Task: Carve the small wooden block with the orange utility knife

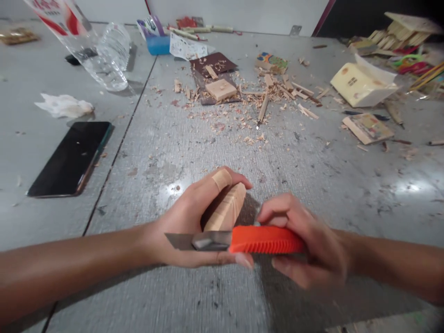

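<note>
The grey table (166, 148) spreads out, littered with wood shavings (249, 97). On its left, a clear bottle (104, 69) stands towards the back; its contents I can't make out. Up front, the left hand (183, 222) has its fingers curled round a wood block (227, 206) (one wears a plaster (222, 179)), presumably for steadiness. The right hand (312, 240), blurred, has its fingers closed on the orange-handled knife (267, 239), probably for control; its blade (208, 241) crosses before the block's near end.
</note>
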`<state>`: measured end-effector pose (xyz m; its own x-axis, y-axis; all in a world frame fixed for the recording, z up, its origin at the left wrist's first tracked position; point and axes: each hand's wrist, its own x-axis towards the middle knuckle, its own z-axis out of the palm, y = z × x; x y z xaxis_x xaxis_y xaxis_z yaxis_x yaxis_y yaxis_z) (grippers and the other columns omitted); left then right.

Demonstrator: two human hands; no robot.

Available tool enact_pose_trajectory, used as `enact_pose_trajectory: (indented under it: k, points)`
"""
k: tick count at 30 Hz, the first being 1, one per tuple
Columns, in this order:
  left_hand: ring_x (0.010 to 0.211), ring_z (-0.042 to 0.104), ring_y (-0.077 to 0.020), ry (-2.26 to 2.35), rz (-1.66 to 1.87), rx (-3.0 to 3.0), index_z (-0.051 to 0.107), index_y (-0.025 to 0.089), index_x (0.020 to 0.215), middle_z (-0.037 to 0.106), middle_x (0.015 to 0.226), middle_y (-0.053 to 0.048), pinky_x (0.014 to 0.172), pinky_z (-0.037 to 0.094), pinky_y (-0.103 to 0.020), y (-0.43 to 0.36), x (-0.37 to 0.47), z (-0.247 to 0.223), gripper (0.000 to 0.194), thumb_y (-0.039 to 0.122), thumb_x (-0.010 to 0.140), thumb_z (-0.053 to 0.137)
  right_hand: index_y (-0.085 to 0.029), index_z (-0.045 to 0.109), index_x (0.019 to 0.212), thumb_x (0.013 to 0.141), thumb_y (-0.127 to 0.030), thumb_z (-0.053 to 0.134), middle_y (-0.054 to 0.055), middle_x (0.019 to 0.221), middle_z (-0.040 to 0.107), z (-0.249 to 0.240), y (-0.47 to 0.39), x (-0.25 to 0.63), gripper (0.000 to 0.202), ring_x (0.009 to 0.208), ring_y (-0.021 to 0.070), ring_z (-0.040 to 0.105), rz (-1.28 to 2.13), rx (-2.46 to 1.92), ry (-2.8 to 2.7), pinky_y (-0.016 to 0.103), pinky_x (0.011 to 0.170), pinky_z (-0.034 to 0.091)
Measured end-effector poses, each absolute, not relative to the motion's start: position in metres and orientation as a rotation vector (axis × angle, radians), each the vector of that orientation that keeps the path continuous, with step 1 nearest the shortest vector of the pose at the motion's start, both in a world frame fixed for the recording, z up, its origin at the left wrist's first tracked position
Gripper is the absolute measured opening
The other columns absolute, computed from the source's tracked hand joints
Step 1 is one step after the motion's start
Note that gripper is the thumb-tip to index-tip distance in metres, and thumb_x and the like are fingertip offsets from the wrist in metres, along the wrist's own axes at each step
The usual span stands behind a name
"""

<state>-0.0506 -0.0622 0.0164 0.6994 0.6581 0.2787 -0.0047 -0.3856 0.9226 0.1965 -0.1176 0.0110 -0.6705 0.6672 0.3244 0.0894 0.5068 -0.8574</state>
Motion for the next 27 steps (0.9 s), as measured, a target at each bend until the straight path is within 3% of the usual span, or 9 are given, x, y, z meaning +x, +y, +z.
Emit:
enact_pose_trajectory:
  k: [4, 7, 16, 21, 27]
  points:
    - [0.084, 0.059, -0.0185, 0.550, 0.822, 1.799, 0.059, 0.020, 0.125, 0.062, 0.102, -0.005, 0.067, 0.047, -0.029, -0.0639, -0.0495, 0.0151, 0.075, 0.063, 0.072, 0.091, -0.021, 0.042, 0.133, 0.108, -0.031, 0.050, -0.002, 0.083, 0.060, 0.0098, -0.1163, 0.1941, 0.029, 0.056, 0.0139, 0.049, 0.980, -0.580, -2.211, 0.028, 0.050, 0.038]
    - [0.081, 0.058, -0.0179, 0.574, 0.866, 1.779, 0.060, 0.021, 0.125, 0.062, 0.099, -0.005, 0.068, 0.047, -0.030, -0.0640, -0.0481, 0.0148, 0.075, 0.067, 0.073, 0.089, -0.019, 0.047, 0.131, 0.113, -0.040, 0.042, -0.004, 0.074, 0.054, 0.0082, -0.1143, 0.1917, 0.028, 0.051, 0.0124, 0.044, 1.031, -0.527, -2.179, 0.027, 0.047, 0.033]
    - [0.076, 0.055, -0.0165, 0.580, 0.860, 1.745, 0.058, 0.021, 0.124, 0.060, 0.095, -0.004, 0.063, 0.044, -0.029, -0.0643, -0.0472, 0.0114, 0.079, 0.074, 0.071, 0.086, -0.021, 0.052, 0.117, 0.115, -0.047, 0.040, -0.004, 0.074, 0.057, 0.0119, -0.1145, 0.1937, 0.029, 0.057, 0.0129, 0.049, 0.994, -0.641, -2.202, 0.027, 0.053, 0.037]
    - [0.078, 0.055, -0.0171, 0.572, 0.863, 1.741, 0.058, 0.021, 0.122, 0.060, 0.095, -0.004, 0.064, 0.045, -0.029, -0.0631, -0.0458, 0.0143, 0.076, 0.069, 0.072, 0.088, -0.020, 0.055, 0.109, 0.113, -0.050, 0.043, -0.005, 0.071, 0.053, 0.0098, -0.1136, 0.1942, 0.032, 0.054, 0.0114, 0.043, 1.092, -0.627, -2.163, 0.027, 0.050, 0.031]
    - [0.076, 0.055, -0.0167, 0.570, 0.831, 1.795, 0.057, 0.021, 0.123, 0.060, 0.093, -0.004, 0.063, 0.046, -0.029, -0.0627, -0.0471, 0.0155, 0.075, 0.074, 0.076, 0.082, -0.021, 0.056, 0.111, 0.113, -0.048, 0.045, -0.003, 0.073, 0.058, 0.0109, -0.1133, 0.1927, 0.030, 0.056, 0.0125, 0.048, 1.077, -0.608, -2.149, 0.027, 0.051, 0.035]
